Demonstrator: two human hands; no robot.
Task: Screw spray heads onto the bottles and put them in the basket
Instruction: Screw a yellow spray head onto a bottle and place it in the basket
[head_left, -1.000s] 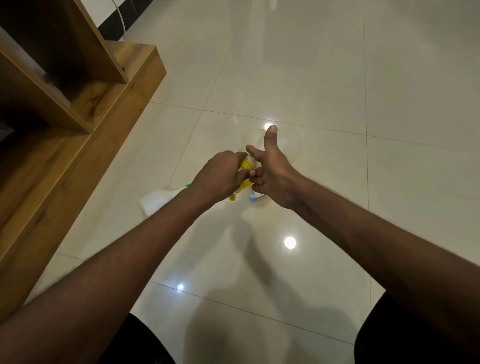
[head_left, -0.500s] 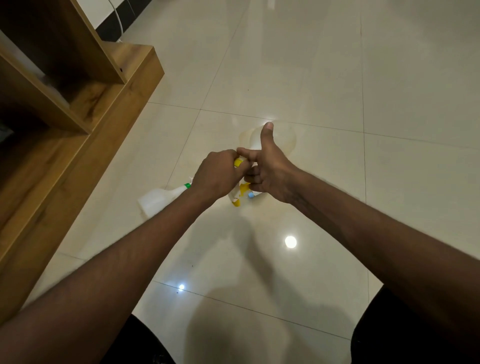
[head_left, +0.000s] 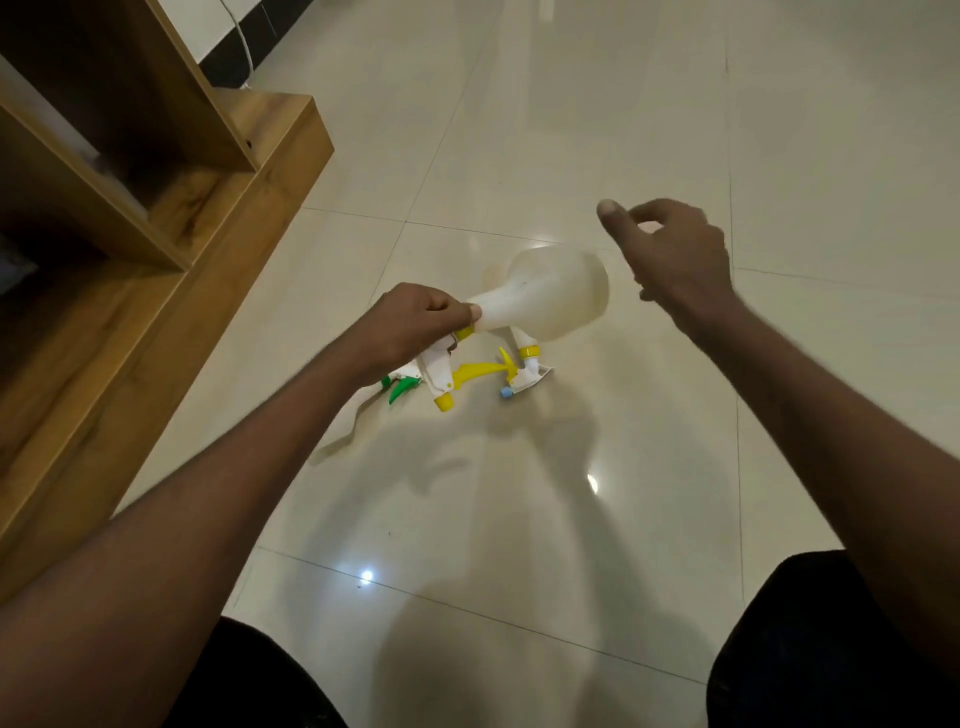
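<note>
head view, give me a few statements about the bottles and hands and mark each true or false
1. The left hand grips the translucent bottle at its neck. True.
2. The right hand is holding the same bottle. False: it hangs in the air to the right of the bottle, apart from it, holding nothing.
3. The held bottle carries a spray head with a yellow trigger. True.
4. A basket stands on the floor beside the bottles. False: no basket is in view.
5. A spray head with a green trigger lies on the floor below the left hand. True.
6. The wooden shelf unit is on the right side. False: it is on the left.
</note>
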